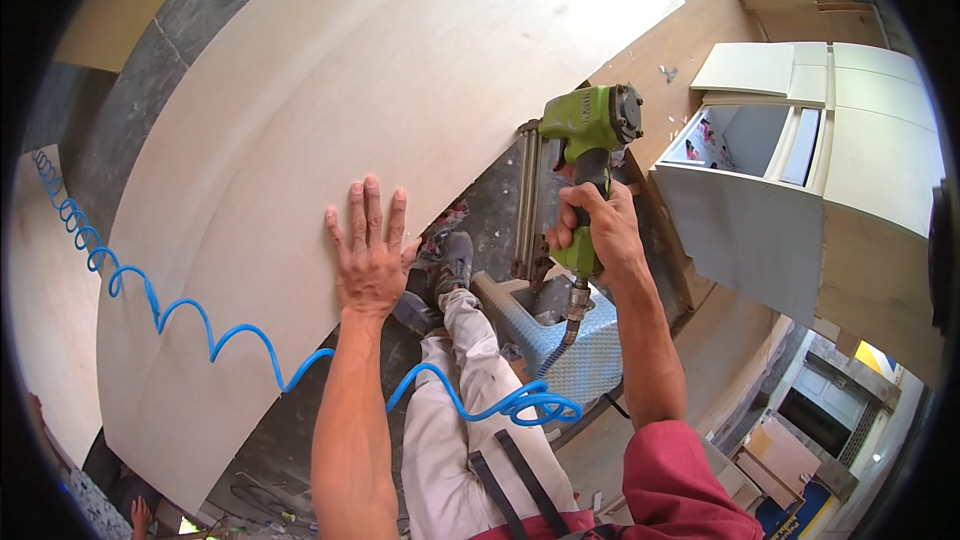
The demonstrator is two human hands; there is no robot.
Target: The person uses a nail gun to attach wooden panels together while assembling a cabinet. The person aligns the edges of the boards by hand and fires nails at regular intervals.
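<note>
My left hand [370, 252] lies flat with spread fingers near the right edge of a large pale plywood sheet [250, 190]. My right hand [605, 220] is wrapped round the black grip of a green pneumatic nail gun [585, 123]. The gun is held up just off the sheet's right edge, its long metal magazine on the left side. From a metal fitting at the gun's lower end runs an air hose. A blue coiled hose [260, 330] stretches across the sheet and passes my left forearm; its join to the gun is not plain.
A light blue textured plastic stool [590, 340] stands beside my legs. White and grey cabinets [740, 210] are at the right, with brown board [690, 50] behind the gun. Another pale panel [50, 280] is at the far left. Another person's hand [141, 515] shows at lower left.
</note>
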